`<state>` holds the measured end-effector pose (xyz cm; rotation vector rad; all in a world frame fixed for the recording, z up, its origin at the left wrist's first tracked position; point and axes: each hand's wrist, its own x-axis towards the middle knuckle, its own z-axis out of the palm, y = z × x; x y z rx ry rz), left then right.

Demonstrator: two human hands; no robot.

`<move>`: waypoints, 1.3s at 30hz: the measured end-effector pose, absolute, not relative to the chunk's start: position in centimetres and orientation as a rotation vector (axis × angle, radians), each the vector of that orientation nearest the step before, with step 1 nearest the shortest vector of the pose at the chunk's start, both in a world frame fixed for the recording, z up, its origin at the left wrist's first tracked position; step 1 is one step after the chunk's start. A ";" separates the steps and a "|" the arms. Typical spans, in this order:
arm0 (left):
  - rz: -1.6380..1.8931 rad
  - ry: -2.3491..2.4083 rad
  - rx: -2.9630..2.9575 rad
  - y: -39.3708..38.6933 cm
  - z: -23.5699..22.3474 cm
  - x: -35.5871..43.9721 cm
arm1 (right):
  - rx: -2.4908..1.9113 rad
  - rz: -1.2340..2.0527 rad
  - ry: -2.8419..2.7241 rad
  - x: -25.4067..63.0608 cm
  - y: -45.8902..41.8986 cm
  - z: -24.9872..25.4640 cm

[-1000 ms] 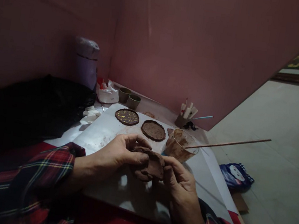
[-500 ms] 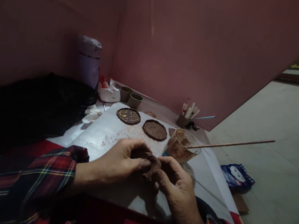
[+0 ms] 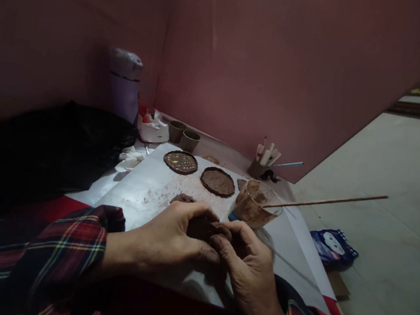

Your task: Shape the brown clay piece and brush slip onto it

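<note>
A lump of brown clay [image 3: 202, 228] is pinched between my two hands above the white paper [image 3: 146, 190]. My left hand [image 3: 172, 233] curls round its left side, fingers over the top and thumb below. From the right, my right hand [image 3: 247, 267] presses it between thumb and index finger. Part of the lump is hidden by my fingers. Just beyond my left hand, another brown clay piece [image 3: 184, 198] lies on the paper. Farther back are a round clay disc with a raised rim [image 3: 217, 182] and a similar disc with yellow specks [image 3: 180, 162].
To the right stands a clay-smeared bowl [image 3: 252, 208] with a long thin stick [image 3: 329, 201] leaning out. Behind are two small cups [image 3: 190, 141], a holder of white tools [image 3: 257, 169] and a lilac cylinder [image 3: 124, 85]. A black bag [image 3: 46, 155] lies left, a blue packet [image 3: 333, 247] right.
My left hand has shifted slightly right and its thumb has moved toward my right hand. The clay is more covered by my fingers. The clay piece beyond my left hand has come into view.
</note>
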<state>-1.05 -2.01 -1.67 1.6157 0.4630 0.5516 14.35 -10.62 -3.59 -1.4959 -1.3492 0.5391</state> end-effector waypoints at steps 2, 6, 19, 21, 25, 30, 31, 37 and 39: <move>0.570 0.495 1.589 -2.2 -1.7 -0.9 | -1.465 0.552 -1.401 14.4 -10.7 -3.6; 0.575 0.531 1.514 -2.2 -1.4 -0.7 | -1.385 0.597 -1.435 14.6 -10.9 -3.6; 0.460 0.326 1.306 -1.4 -1.9 -1.0 | -1.203 1.117 -1.011 15.2 -10.2 -3.5; 0.460 0.322 1.350 -1.5 -1.8 -1.1 | -1.219 1.158 -1.006 15.2 -10.1 -3.3; 0.487 0.350 1.532 -1.8 -1.5 -1.3 | -1.273 1.214 -1.045 15.1 -9.9 -3.1; 0.538 0.345 1.842 -1.8 -1.6 -1.5 | -1.333 1.152 -1.130 14.7 -10.1 -3.0; 0.532 0.335 1.886 -1.8 -1.6 -1.5 | -1.346 1.120 -1.148 14.6 -10.2 -3.0; 0.489 0.255 1.955 -1.9 -1.2 -1.6 | -1.420 0.910 -1.229 13.9 -10.7 -3.1; 0.480 0.231 1.916 -1.9 -1.2 -1.7 | -1.444 0.807 -1.270 13.8 -10.9 -3.3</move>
